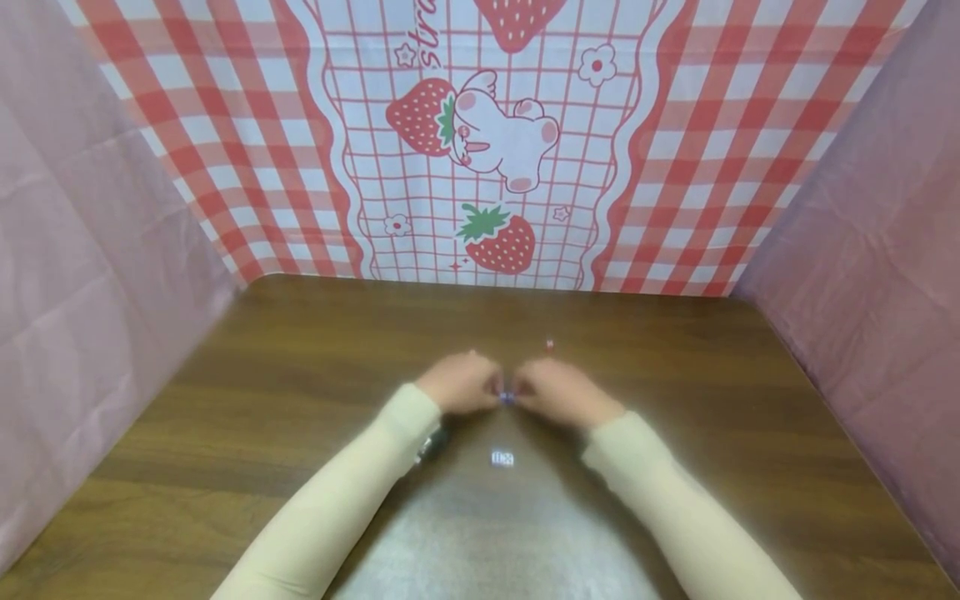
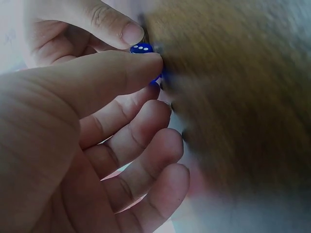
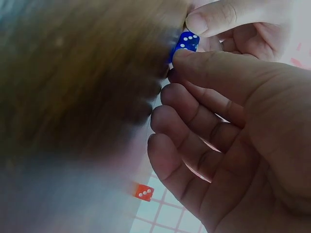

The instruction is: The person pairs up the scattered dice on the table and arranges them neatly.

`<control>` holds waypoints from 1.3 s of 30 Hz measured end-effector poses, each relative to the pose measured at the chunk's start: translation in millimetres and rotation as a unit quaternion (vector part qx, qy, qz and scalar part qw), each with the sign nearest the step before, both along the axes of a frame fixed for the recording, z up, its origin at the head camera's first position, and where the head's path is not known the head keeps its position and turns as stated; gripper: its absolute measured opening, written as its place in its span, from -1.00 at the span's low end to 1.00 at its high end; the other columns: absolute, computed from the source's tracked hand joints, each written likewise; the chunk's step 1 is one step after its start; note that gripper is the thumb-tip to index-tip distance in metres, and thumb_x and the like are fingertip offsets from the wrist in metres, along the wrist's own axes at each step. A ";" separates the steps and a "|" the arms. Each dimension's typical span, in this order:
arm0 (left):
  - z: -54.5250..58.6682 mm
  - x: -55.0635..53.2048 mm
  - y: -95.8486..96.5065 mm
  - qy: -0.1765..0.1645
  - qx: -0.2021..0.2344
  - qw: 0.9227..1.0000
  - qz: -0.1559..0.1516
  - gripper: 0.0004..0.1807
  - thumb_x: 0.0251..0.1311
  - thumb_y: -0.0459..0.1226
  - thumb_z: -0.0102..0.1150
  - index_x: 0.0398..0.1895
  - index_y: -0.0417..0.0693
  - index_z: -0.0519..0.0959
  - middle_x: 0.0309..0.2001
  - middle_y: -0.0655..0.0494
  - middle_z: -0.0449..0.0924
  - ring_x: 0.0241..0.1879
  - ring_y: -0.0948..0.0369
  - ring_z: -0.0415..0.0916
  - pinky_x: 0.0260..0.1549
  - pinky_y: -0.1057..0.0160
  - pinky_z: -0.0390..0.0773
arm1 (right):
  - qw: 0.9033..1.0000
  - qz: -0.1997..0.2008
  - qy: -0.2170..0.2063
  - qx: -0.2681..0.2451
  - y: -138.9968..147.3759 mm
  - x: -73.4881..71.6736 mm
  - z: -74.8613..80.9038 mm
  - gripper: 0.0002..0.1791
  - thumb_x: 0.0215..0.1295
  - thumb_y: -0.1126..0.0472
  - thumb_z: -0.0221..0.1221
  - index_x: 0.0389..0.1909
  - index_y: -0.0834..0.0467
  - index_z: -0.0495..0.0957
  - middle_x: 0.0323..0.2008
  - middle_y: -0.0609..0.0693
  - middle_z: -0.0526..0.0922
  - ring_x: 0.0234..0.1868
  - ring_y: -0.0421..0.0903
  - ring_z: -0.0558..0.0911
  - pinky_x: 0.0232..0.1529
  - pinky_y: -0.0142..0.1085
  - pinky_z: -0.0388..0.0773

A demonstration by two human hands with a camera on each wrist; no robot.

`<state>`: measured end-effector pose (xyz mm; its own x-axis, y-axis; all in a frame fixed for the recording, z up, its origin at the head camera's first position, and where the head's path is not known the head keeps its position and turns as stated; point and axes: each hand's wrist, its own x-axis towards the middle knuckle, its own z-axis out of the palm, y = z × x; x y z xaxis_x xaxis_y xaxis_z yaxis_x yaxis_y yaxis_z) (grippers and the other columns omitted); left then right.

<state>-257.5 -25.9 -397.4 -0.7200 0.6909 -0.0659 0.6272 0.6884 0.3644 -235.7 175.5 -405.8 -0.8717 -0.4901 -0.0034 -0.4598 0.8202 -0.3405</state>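
My left hand [image 1: 463, 383] and right hand [image 1: 562, 390] meet low over the table's middle, fingertips almost together. Small translucent blue dice [image 1: 507, 398] with white pips sit between them. In the left wrist view the left thumb and forefinger pinch at the blue, and a blue face with three pips [image 2: 141, 48] shows beside the right thumb. From the right wrist, the right thumb presses a blue die [image 3: 188, 41]; I cannot tell whether each hand has its own die. The other fingers of both hands curve loosely, their tips near the tabletop.
A red die [image 1: 550, 344] lies on the wooden table [image 1: 300, 333] beyond the right hand. Nearer me, white dice [image 1: 502, 458] stand side by side between the forearms. A strawberry-print cloth [image 1: 480, 242] closes the back, with pink cloths [image 1: 112, 250] at the sides.
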 end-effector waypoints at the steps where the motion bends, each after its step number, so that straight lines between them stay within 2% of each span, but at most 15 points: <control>1: 0.1 0.0 0.0 0.000 0.001 1.000 0.000 -0.86 0.28 -0.14 0.40 -0.17 0.07 0.70 -0.29 0.26 0.70 -0.35 0.35 0.58 -0.24 0.34 0.64 | 1.000 0.000 0.001 0.000 -0.3 0.0 0.0 -0.89 0.26 0.09 0.43 -0.30 -0.10 0.66 -0.39 -0.25 0.65 -0.33 -0.28 0.61 -0.16 -0.28 0.66; 18: -1.9 -0.9 0.0 0.013 0.001 1.000 -0.005 -0.87 0.27 -0.15 0.40 -0.18 0.08 0.71 -0.27 0.25 0.71 -0.34 0.34 0.59 -0.23 0.34 0.64 | 1.000 0.001 0.008 -0.014 -2.1 1.0 -0.2 -0.89 0.25 0.10 0.43 -0.31 -0.10 0.67 -0.39 -0.25 0.66 -0.32 -0.28 0.61 -0.17 -0.29 0.65; 33: 1.5 0.3 -1.9 -0.002 0.012 1.000 0.000 -0.86 0.24 -0.13 0.43 -0.20 0.09 0.70 -0.32 0.29 0.69 -0.37 0.36 0.59 -0.27 0.34 0.64 | 1.000 -0.002 -0.009 -0.013 0.2 0.0 0.6 -0.87 0.22 0.10 0.46 -0.33 -0.14 0.67 -0.42 -0.31 0.64 -0.36 -0.33 0.60 -0.19 -0.36 0.63; 39: 3.5 -0.7 -3.1 0.001 0.012 1.000 0.000 -0.83 0.22 -0.10 0.44 -0.21 0.10 0.68 -0.32 0.30 0.68 -0.35 0.35 0.59 -0.23 0.32 0.64 | 1.000 -0.011 -0.019 -0.021 4.0 0.1 3.2 -0.87 0.22 0.12 0.46 -0.32 -0.13 0.67 -0.42 -0.28 0.64 -0.36 -0.30 0.61 -0.17 -0.30 0.65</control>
<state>-258.2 -29.0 -393.9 -0.7207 0.6916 -0.0472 0.6274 0.6797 0.3799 -235.6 179.5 -402.6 -0.8824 -0.4703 -0.0160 -0.4273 0.8149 -0.3915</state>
